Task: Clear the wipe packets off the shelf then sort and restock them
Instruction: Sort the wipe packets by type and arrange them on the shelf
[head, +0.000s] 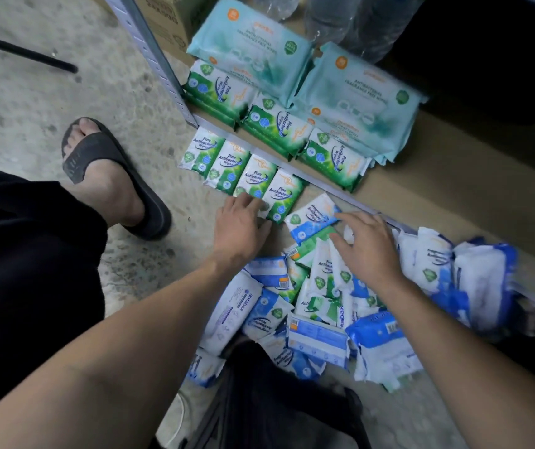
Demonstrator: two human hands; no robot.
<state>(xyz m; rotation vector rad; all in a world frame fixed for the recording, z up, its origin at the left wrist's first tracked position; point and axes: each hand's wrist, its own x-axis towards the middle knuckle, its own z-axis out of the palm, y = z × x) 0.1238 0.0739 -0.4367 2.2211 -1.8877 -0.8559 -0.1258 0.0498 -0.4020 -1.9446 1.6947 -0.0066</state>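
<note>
Concrete floor (pixel 33 102) is spread before a low shelf board (pixel 454 176). The fingers of the left hand (pixel 240 222) are laid flat and nearly straight, their tips touching the near edge of the last green pine packet (pixel 282 194) in a row of four (pixel 227 163), which is set side by side on the floor just below the shelf's edge. The right hand (pixel 370 251) is held with fingers spread wide and loosely bent, nothing gripped. Its forefinger tip is seen over a blue-and-white packet (pixel 311 218); contact cannot be told. Beneath that hand a mixed heap (pixel 308 309) of blue and green packets is piled. Larger green packets (pixel 276 124) and teal packs (pixel 253 47) are stacked on the shelf.
</note>
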